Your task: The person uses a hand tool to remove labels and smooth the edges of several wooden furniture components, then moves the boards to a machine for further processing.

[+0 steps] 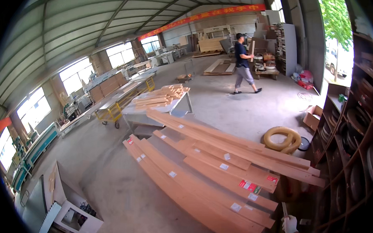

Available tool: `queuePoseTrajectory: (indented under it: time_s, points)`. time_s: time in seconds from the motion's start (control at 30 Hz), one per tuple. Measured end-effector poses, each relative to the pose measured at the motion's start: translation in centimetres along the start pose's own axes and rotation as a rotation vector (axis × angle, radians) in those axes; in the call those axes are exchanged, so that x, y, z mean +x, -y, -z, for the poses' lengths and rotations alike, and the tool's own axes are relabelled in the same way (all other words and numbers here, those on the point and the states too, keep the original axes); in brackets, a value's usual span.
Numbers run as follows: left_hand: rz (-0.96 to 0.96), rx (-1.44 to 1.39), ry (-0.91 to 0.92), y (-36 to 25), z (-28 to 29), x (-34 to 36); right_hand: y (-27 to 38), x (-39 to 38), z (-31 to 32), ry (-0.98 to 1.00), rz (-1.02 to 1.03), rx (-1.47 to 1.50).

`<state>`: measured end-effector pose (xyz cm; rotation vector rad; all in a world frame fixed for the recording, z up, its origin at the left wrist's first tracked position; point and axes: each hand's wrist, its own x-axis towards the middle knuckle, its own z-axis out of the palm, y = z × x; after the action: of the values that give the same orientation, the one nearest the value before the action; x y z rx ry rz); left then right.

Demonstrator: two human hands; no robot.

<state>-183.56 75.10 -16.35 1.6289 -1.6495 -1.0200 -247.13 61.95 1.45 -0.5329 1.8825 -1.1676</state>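
My right hand (290, 226), in a white glove, is at the lower right, close to the ends of several long reddish-brown wooden boards. Its fingers are closed on a short, thin, flat strip (285, 209) that points upward; its exact kind is too small to make out. Nearest to the hand is a wide board (199, 201), with a narrower board (223, 175) beyond it. White labels (235, 207) and a red-and-green label (249, 186) are stuck on the boards. My left hand does not show.
Dark shelves (345, 137) with coiled bands rise at the right. A yellow coiled hose (282, 139) lies behind the boards. Farther off stand a table (146, 116) stacked with wood strips and a yellow cart (112, 114). Another person (244, 62) walks across the floor carrying a board.
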Motion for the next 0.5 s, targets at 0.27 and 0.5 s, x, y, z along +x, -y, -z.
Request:
queuePoseTrajectory:
  time_s: [0.27,0.5]
  points:
    - [0.357,-0.347,-0.618,-15.8,22.2,1.7,-1.7,-4.8,-23.6,0.543,0.488,-0.449]
    - [-0.877,0.491,-1.196,-44.9,51.3,-8.3,2.3,-20.7,-36.8,1.050,0.636,-0.799]
